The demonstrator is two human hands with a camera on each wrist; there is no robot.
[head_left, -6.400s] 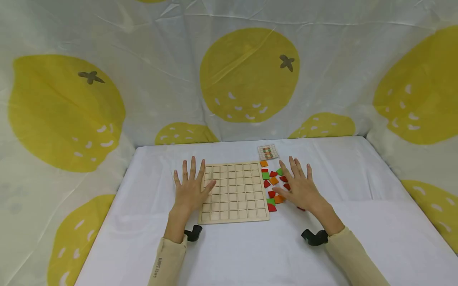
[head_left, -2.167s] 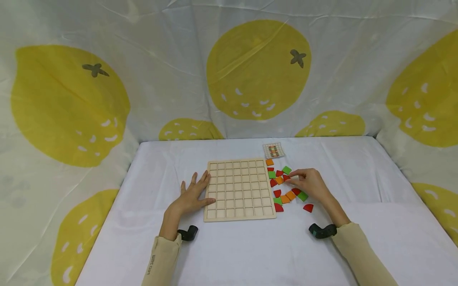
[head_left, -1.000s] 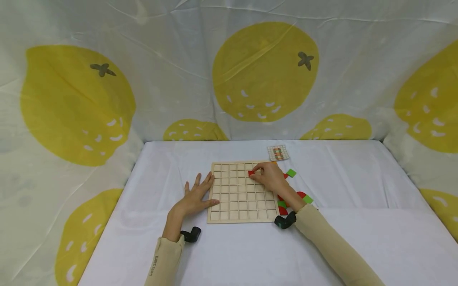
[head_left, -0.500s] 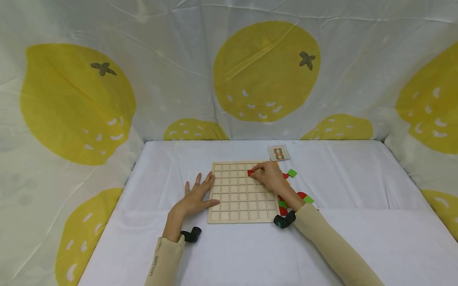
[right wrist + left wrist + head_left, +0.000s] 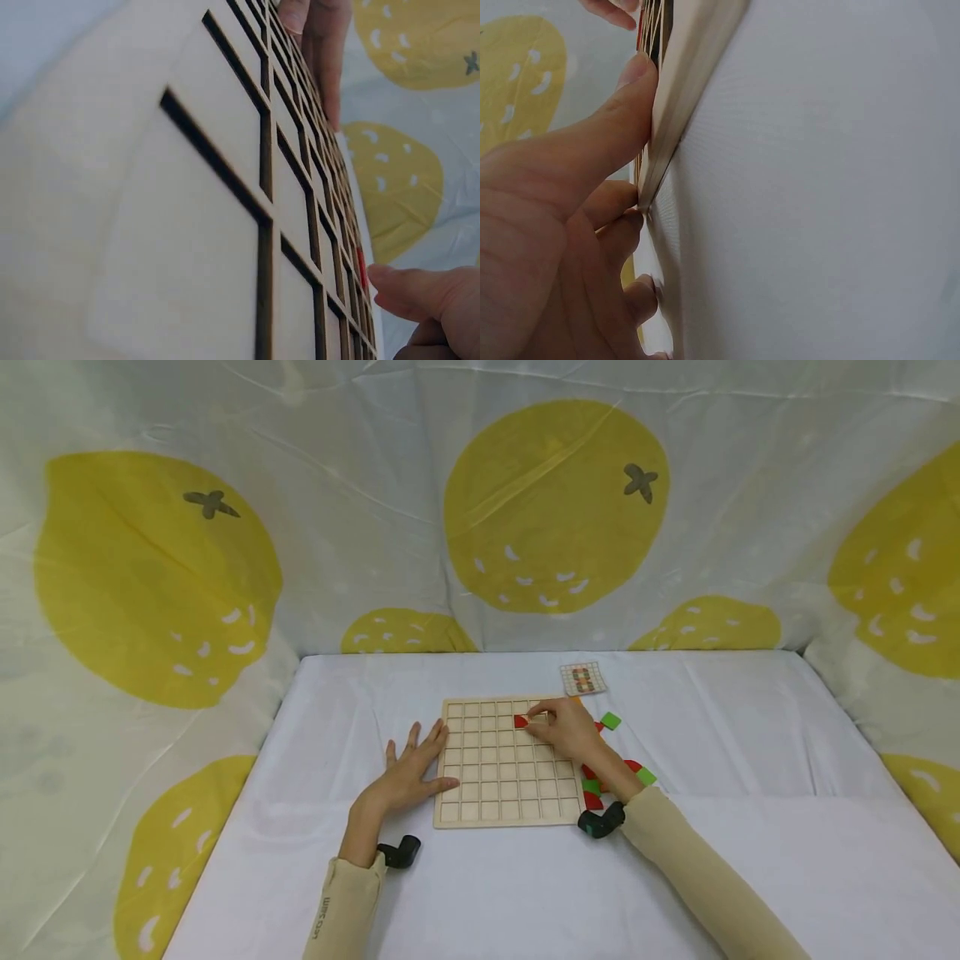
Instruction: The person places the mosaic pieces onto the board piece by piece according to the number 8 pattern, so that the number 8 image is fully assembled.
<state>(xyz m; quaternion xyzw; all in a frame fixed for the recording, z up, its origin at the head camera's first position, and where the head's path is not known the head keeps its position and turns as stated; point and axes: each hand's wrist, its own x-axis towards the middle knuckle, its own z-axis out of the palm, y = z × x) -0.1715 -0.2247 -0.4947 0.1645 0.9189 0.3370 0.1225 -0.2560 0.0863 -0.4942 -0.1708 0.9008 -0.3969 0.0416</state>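
Note:
A square wooden grid board point(image 5: 491, 768) lies on the white-covered table. My left hand point(image 5: 401, 779) rests along its left edge with fingers spread and the thumb point(image 5: 634, 82) on the rim. Over the upper right of the grid, my right hand point(image 5: 568, 731) has its thumb and index finger at the curved edge of a red quarter-round tile point(image 5: 520, 721). The tile lies in or on a cell near the back; the right wrist view shows its red edge point(image 5: 361, 266) beside the thumb tip. Part of that tile is hidden behind the fingertips.
Right of the board lie loose red, green and orange tiles, partly covered by my right forearm; a green square point(image 5: 611, 721) and a lower green tile point(image 5: 647, 776) show. A small printed pattern card point(image 5: 582, 679) lies behind them. A lemon-print cloth point(image 5: 555, 510) hangs behind the table.
My right hand has gone from the loose tiles to the board, bringing the red tile to a cell. The left hand has settled at the board's left edge and stays there.

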